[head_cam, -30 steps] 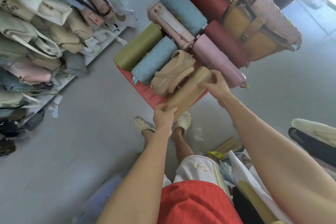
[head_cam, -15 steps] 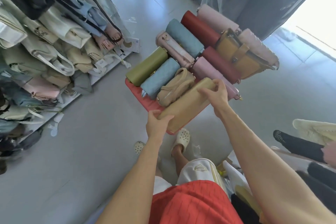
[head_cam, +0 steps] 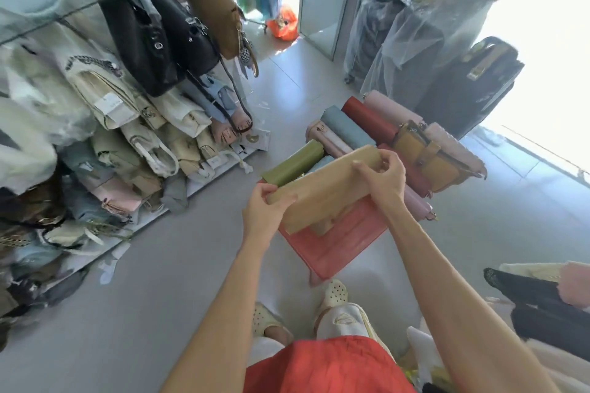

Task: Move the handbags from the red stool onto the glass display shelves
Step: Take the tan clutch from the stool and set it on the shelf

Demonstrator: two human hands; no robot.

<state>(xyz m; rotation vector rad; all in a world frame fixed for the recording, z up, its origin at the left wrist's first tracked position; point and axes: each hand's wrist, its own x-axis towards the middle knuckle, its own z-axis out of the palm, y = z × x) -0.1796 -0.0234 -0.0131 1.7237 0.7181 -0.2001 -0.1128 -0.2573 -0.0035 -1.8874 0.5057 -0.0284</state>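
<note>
Head view, item held: I log one tan handbag [head_cam: 322, 188], long and flat, lifted above the red stool [head_cam: 335, 244] and tilted, far end higher.
Left hand [head_cam: 265, 212]: I see it gripping the near end of the tan handbag, thumb on top, fingers curled under.
Right hand [head_cam: 381, 177]: I see it pinching the far end of the same bag, fingertips bent over its top edge.
Stock on stool: olive handbag [head_cam: 292, 164], blue handbag [head_cam: 346, 129], dark red handbag [head_cam: 370, 120], pale pink handbag [head_cam: 392, 112] and a mustard satchel [head_cam: 427, 155], packed side by side and touching.
Stool surface: I note a bare red patch at the near corner, below the lifted bag.
Glass display shelves [head_cam: 54, 14]: to my left, crowded with cream, beige and pink bags; black handbags [head_cam: 159, 38] and a brown handbag [head_cam: 212, 6] hang at the upper level.
Floor [head_cam: 143, 281]: grey, between shelves and stool.
</note>
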